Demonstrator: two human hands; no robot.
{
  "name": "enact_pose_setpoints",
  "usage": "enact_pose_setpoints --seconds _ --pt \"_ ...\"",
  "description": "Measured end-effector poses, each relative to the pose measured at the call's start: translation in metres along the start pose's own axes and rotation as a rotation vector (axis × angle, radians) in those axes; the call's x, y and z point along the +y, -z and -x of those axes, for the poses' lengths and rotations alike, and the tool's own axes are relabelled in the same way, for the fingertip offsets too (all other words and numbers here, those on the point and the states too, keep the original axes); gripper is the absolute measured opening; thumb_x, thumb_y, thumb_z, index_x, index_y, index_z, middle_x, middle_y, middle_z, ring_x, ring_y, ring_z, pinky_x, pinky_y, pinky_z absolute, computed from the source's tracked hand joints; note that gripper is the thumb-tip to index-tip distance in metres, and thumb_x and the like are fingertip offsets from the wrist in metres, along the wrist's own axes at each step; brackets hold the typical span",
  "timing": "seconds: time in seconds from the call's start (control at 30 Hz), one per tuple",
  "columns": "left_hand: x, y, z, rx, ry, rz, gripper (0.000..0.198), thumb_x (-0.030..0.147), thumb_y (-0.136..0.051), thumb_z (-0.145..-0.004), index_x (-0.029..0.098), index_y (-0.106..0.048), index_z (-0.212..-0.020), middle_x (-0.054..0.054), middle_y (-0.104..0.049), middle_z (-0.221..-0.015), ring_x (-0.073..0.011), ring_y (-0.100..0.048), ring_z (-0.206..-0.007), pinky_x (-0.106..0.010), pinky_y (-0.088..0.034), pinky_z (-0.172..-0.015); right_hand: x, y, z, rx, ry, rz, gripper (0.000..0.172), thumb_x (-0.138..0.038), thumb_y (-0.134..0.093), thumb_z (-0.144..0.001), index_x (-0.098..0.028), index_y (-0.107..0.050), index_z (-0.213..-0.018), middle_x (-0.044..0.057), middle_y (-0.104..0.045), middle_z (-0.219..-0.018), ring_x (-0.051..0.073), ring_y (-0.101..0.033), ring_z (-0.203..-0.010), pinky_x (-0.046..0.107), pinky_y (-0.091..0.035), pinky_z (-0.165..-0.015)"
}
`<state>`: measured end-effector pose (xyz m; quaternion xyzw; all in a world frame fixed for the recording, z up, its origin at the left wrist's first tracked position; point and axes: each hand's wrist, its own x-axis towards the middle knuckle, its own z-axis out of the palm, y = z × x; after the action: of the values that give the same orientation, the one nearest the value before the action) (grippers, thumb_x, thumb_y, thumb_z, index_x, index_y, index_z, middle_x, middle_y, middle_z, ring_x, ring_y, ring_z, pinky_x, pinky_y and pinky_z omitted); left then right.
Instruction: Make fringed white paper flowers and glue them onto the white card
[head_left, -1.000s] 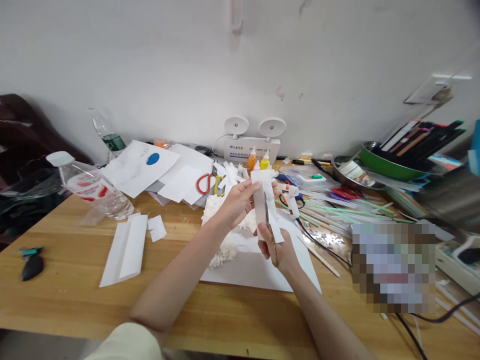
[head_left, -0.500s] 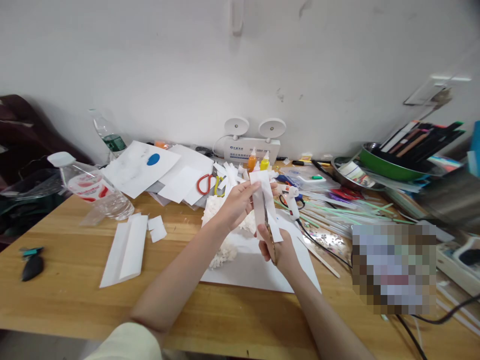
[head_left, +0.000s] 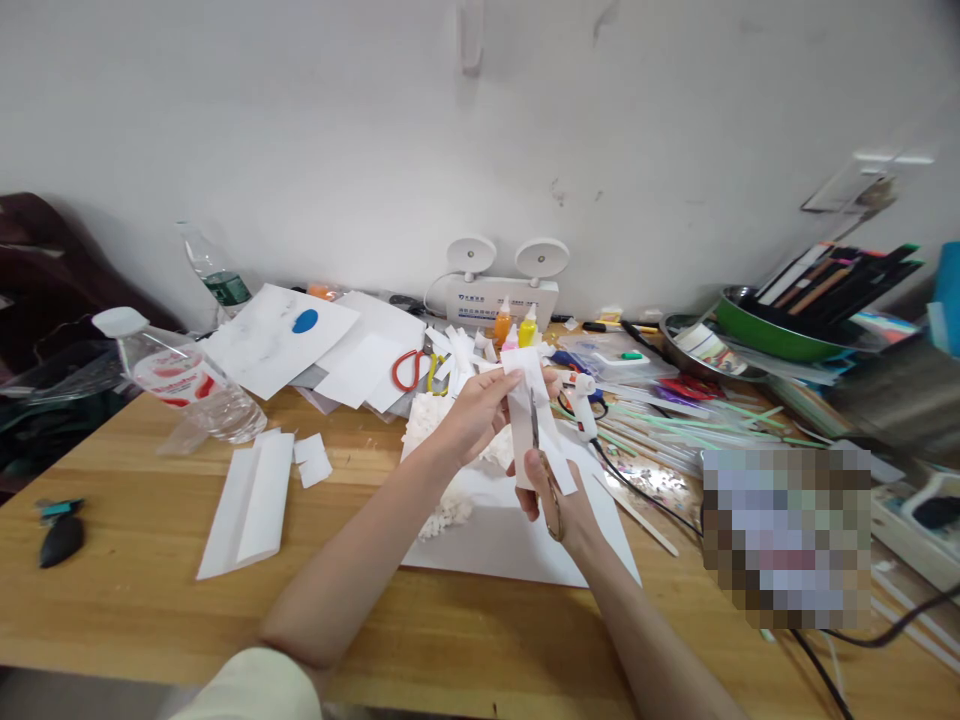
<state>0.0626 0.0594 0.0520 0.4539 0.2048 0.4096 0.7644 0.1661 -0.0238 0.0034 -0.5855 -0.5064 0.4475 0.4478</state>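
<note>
My left hand (head_left: 480,412) is closed on the upper part of a white paper strip (head_left: 519,425), held upright above the table. My right hand (head_left: 559,500) grips the gold-coloured handles of a pair of scissors (head_left: 553,497). Their blades point up and lie within the strip, which is split lengthwise from its lower end into two parts. Beneath both hands lies a large white sheet (head_left: 495,555). A rough, crumbly white piece (head_left: 448,512) rests on it, partly hidden by my left arm.
Folded white paper (head_left: 251,505) and small paper scraps (head_left: 313,460) lie to the left, near a water bottle (head_left: 191,385). Red-handled scissors (head_left: 407,370) lie behind. A white glue gun (head_left: 581,405) stands right of my hands, its black cable running across the table past a wooden stick (head_left: 637,515).
The cut side of the strip has swung out to the right, widening the gap between the two parts. The scissors' handles appear spread further apart. My left hand keeps its hold.
</note>
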Motion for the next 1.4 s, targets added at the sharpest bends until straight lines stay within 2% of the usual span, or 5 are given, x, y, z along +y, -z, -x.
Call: enact_pose_setpoints --seconds 0.33,0.6,0.83,1.07,1.4 --pt "-0.001 -0.003 0.002 -0.057 0.083 -0.055 0.034 0.036 -0.052 -0.076 0.01 -0.064 -0.095 -0.012 -0.068 -0.083 -0.0204 -0.062 -0.083 -0.029 -0.044 -0.073 0.009 0.003 -0.003 0.034 0.013 0.017 0.049 -0.059 -0.038 -0.076 -0.014 -0.055 -0.065 -0.002 -0.045 -0.038 0.009 -0.042 -0.033 0.02 -0.035 -0.034" --pt "-0.004 -0.001 0.002 -0.113 0.126 -0.053 0.031 0.033 -0.052 -0.078 0.011 -0.064 -0.096 -0.012 -0.067 -0.089 -0.0202 -0.061 -0.085 -0.029 -0.044 -0.073 0.014 0.006 -0.004 0.086 0.045 0.081 0.049 -0.058 -0.038 -0.077 -0.015 -0.059 -0.069 -0.001 -0.048 -0.041 0.011 -0.046 -0.035 0.02 -0.036 -0.035" --pt "-0.003 -0.004 0.002 -0.041 0.04 -0.019 0.031 0.034 -0.051 -0.078 0.011 -0.064 -0.094 -0.012 -0.065 -0.095 -0.0192 -0.06 -0.088 -0.028 -0.044 -0.075 0.015 0.004 -0.005 0.058 0.041 0.018 0.05 -0.058 -0.037 -0.077 -0.014 -0.06 -0.072 -0.003 -0.047 -0.039 0.009 -0.043 -0.032 0.02 -0.034 -0.035" --pt "-0.005 -0.001 0.001 -0.076 0.102 -0.034 0.034 0.036 -0.049 -0.079 0.01 -0.063 -0.096 -0.013 -0.066 -0.089 -0.0205 -0.061 -0.085 -0.027 -0.046 -0.07 0.013 0.003 -0.006 0.082 0.009 0.093 0.052 -0.061 -0.038 -0.075 -0.015 -0.061 -0.068 -0.001 -0.048 -0.039 0.011 -0.044 -0.031 0.022 -0.034 -0.032" --pt "-0.004 -0.003 0.001 -0.059 0.066 0.004 0.032 0.033 -0.048 -0.08 0.011 -0.06 -0.101 -0.013 -0.066 -0.091 -0.0219 -0.06 -0.09 -0.03 -0.047 -0.073 0.007 0.004 -0.004 0.073 0.001 0.117 0.055 -0.062 -0.036 -0.075 -0.014 -0.061 -0.07 -0.002 -0.046 -0.039 0.01 -0.044 -0.031 0.021 -0.035 -0.032"
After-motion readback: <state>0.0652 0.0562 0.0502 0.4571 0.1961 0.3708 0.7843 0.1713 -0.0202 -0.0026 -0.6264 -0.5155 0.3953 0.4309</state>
